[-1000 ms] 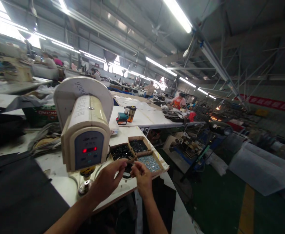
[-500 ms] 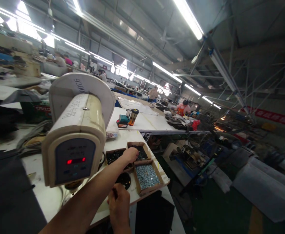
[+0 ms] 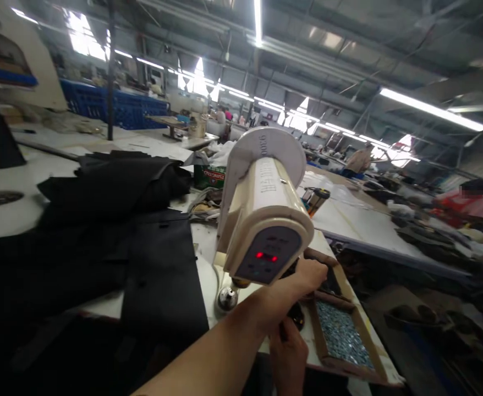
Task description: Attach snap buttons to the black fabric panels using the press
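My left hand (image 3: pixel 308 275) reaches past the cream press machine (image 3: pixel 266 214) into a cardboard box of dark parts (image 3: pixel 333 281). Its fingers are curled and partly hidden behind the machine's head. My right hand (image 3: pixel 289 352) is a fist at the table's near edge and grips a thin dark thing I cannot make out. A small black round dish (image 3: pixel 296 317) lies just above it. A box of silvery parts (image 3: pixel 340 338) sits to the right of both hands. The machine's shiny metal post (image 3: pixel 228 297) stands left of my left forearm.
Black fabric (image 3: pixel 101 247) is piled over the white table (image 3: pixel 2 214) on the left. Behind the machine are a green carton (image 3: pixel 208 176) and a bottle (image 3: pixel 316 199). Blue crates (image 3: pixel 113 110) stand far back. Other people (image 3: pixel 468 202) work at tables on the right.
The view has swung left and nearer, showing the black fabric. My left hand stays in the box of dark parts. My right fist remains at the table's edge.
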Motion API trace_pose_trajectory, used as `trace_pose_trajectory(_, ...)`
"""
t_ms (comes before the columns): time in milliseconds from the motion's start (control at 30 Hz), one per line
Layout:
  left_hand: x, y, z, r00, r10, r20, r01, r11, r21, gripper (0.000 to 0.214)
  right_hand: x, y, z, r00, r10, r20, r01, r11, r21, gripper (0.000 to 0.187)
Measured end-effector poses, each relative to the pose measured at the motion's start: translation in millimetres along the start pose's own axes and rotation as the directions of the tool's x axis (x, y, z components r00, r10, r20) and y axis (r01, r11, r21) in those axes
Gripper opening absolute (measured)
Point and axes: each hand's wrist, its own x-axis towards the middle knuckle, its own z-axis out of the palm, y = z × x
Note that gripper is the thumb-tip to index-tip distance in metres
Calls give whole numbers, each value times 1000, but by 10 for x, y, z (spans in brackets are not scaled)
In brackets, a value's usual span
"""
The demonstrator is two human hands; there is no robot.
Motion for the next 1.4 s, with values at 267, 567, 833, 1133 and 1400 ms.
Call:
trace_pose_trajectory(267,-441,185,-261,973,120,-195,-150,978,-147,29,33,42,51,997,-5,-78,1,999,-46,31)
trace_pose_trajectory(567,-2448,-268,-687,868,446,-218,-486,853,-191,23,65,-104,-102,998,16,-66,-11,997,70,36)
trace_pose_trajectory(833,-3670,-1245,-950,827,-378,-417,118,841,-528,26,-7,-701,266,981,154,122,-196,762,617,43)
trace_pose_trajectory(1133,-3769,-1347,-996,865,-418,-279,182,778,-601,26,-5,-1032,758,988,10,157,-107,773,625,41)
trace_pose_trajectory(1400,-3776,-1374,-1038,849,-416,-325,140,771,-621,24,-7,-1016,741,984,-49,174,-61,814,578,38)
